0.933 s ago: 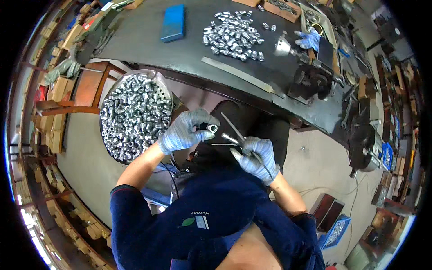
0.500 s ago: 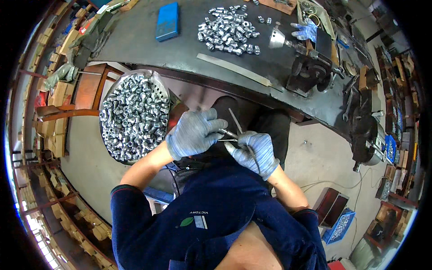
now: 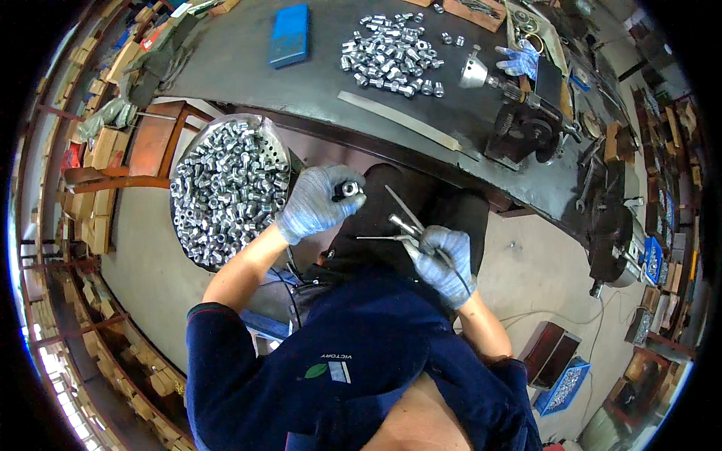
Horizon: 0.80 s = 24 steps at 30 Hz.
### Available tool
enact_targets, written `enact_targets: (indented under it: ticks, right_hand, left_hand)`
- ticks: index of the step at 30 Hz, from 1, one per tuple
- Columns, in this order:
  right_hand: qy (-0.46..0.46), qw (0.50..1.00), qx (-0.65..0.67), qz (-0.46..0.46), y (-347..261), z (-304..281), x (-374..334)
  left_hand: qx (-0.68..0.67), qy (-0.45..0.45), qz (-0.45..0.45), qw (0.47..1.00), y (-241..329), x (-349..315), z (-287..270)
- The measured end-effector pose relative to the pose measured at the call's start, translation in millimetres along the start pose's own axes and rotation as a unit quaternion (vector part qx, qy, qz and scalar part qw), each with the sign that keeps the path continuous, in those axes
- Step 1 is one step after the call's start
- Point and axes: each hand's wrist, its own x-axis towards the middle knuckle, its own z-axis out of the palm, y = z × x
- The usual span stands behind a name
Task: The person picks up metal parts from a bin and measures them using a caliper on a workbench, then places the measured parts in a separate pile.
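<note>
Fitting: small silver metal fitting (image 3: 350, 188), short and round with a dark bore facing the camera; held in front of the body, below the desk edge.
Left hand: gloved left hand (image 3: 316, 203), fingers closed around the fitting, open end turned toward the other hand.
Right hand: gloved right hand (image 3: 442, 259), fingers closed on a thin metal tool (image 3: 402, 225) with 2 slim prongs; prong tips just short of the fitting, not touching.
Step, judged: tool is being brought to the bore. Best done with the fitting held steady, bore square to the prongs, and the tool guided in straight without scraping the rim.
Bin: round bin (image 3: 226, 192) of like silver fittings at the left, just beside the left hand.
Desk: dark desk (image 3: 301, 90) ahead, carrying a loose pile of fittings (image 3: 391, 52), a blue block (image 3: 289, 34), a flat metal strip (image 3: 398, 120).
Far right: small bench machine (image 3: 526, 128), a spare glove (image 3: 519, 60) beside it.
</note>
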Motion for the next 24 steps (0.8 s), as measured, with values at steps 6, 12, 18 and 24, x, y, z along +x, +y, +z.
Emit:
enact_targets:
  ticks: [6,12,18,24]
  right_hand:
    - [-0.043,0.99,0.061,-0.123,-38.6,-15.4,6.4]
    - [-0.05,0.99,0.061,-0.121,-35.2,-3.4,7.9]
    - [-0.04,0.989,0.014,-0.145,-24.0,25.8,25.8]
    - [-0.031,0.974,-0.093,-0.203,-24.3,25.2,32.7]
  left_hand:
    - [0.165,0.052,0.028,0.985,-13.3,3.9,5.2]
    - [0.2,0.067,0.068,0.975,-13.3,4.6,11.6]
    - [0.175,0.062,0.081,0.979,-12.0,4.4,22.9]
    - [0.18,0.064,0.018,0.982,-18.8,9.6,12.9]
